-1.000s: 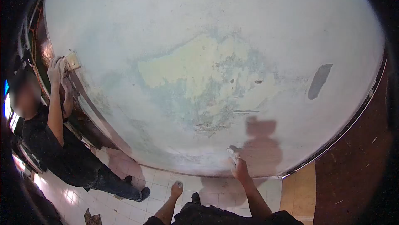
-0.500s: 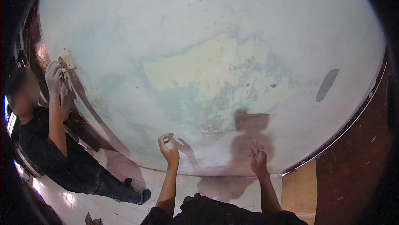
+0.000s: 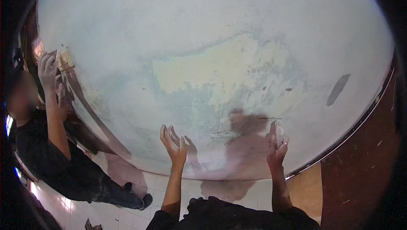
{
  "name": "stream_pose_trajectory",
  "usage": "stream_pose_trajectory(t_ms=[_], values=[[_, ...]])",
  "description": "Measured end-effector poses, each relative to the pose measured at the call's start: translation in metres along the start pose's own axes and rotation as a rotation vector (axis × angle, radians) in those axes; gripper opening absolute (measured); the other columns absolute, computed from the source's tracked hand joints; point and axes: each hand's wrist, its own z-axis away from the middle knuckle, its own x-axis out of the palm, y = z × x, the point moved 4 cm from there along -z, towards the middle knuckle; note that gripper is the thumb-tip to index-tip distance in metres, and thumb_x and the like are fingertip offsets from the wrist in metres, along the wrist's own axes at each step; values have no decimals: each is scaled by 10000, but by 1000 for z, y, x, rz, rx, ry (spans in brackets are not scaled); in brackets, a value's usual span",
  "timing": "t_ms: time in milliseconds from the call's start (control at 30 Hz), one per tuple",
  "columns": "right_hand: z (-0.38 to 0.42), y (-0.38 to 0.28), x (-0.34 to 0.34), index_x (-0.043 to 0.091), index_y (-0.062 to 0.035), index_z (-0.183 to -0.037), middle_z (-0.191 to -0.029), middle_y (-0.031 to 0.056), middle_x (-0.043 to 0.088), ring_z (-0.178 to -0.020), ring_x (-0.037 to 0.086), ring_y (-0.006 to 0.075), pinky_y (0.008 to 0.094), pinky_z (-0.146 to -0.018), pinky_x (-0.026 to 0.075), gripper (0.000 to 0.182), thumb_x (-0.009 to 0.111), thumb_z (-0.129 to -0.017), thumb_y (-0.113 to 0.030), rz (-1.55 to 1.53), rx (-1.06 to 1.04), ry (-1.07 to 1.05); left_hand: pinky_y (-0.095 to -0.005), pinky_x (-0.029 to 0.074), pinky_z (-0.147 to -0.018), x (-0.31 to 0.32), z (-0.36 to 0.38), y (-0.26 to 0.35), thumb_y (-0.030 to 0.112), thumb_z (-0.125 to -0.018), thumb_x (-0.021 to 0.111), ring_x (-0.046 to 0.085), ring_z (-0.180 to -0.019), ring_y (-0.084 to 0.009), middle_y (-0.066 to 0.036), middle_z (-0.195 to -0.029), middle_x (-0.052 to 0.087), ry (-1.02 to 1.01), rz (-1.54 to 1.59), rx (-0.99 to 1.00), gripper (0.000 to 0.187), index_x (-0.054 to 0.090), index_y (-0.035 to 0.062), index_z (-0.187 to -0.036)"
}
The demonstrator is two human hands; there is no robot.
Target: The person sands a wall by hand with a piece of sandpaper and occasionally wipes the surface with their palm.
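Observation:
A large curved, pale panel (image 3: 203, 1) fills the view, with a yellowish patch (image 3: 199, 71) and grey-green areas around it. My left hand (image 3: 174, 147) is up in front of the panel's lower part, fingers apart and nothing in them. To the right, my right hand (image 3: 277, 155) is closed around a dusty, light-grey flat piece (image 3: 279, 133) that points up towards the panel; I cannot tell its exact kind. Shadows of my head and arms fall on the panel between both hands.
At the left a person in dark clothes (image 3: 46, 153) raises both hands (image 3: 51, 77) at the panel's edge, near a yellowish block (image 3: 65, 59). A dark grey patch (image 3: 338, 90) marks the panel's right. Below lies white tiled floor (image 3: 161, 187); a brown surface (image 3: 360, 166) borders the right.
My left hand's fingers have opened from a pinch and moved slightly up. My right hand has moved right and up, and the light-grey piece in it now shows plainly.

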Motion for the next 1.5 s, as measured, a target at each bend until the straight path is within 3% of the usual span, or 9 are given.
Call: stream_pose_trajectory(t_ms=[167,267,400,500,700,900,1067,1367,1500], values=[[-18,-25,7,445,59,-1225,-1004,168,618,-834,604,182,306,-752,500,337,524,-966,-142,-48,23,82,-485,277,-1117,-7,7,-10,-3,-830,589,253,-1407,-373,-206,-1536,224,-115,90,-8,557,419,35,-1359],[-24,-49,12,458,72,-1235,-1029,178,624,-797,625,196,323,-726,517,343,535,-949,-100,15,-181,92,-474,280,-1115,-9,8,-3,7,-840,570,293,-1392,-369,-214,-1518,276,-56,110,-67,511,447,20,-1336],[-39,-46,17,491,80,-1170,-1017,235,625,-669,650,312,349,-597,527,280,545,-927,-46,715,-791,209,-468,287,-1106,-11,-1,16,60,-910,539,344,-1361,-366,-213,-1489,328,43,64,4,371,481,-17,-1269],[-57,-59,17,543,81,-1119,-917,271,622,-811,633,400,456,-631,469,244,558,-907,-39,574,-536,22,-463,334,-1056,-8,-20,54,161,-952,510,409,-1304,-330,-189,-1453,401,150,121,131,310,510,11,-1223],[-74,-53,34,507,32,-893,-610,225,557,-583,591,424,441,-485,441,138,588,-886,-79,493,-656,116,-470,343,-1047,15,-83,142,141,-938,519,439,-1269,-350,-233,-1386,447,198,321,434,274,517,-10,-1165],[-59,-5,53,505,39,-959,-927,213,603,-730,588,380,466,-633,394,240,597,-747,-28,735,-735,217,-459,398,-1005,33,-140,239,125,-920,538,458,-1253,-338,-238,-1347,475,192,216,806,275,519,-4,-1162],[-72,-53,51,490,26,-1026,-853,180,623,-713,610,374,469,-604,419,277,609,-784,-35,682,-444,93,-464,346,-1040,59,-190,292,136,-922,540,439,-1268,-337,-205,-1355,469,258,54,990,289,516,-2,-1175],[-51,-39,61,453,15,-1070,-722,179,587,-569,589,374,464,-483,411,291,626,-840,-23,623,-691,387,-492,252,-1087,95,-222,329,290,-981,452,336,-1356,-348,-119,-1396,449,498,-217,1114,292,522,163,-1234],[-63,-62,55,458,31,-1030,-668,161,546,-556,549,375,469,-503,383,269,634,-840,-40,628,-799,511,-588,188,-1106,97,-230,327,414,-984,363,266,-1385,-403,-206,-1479,316,376,-389,957,437,445,103,-1280]])
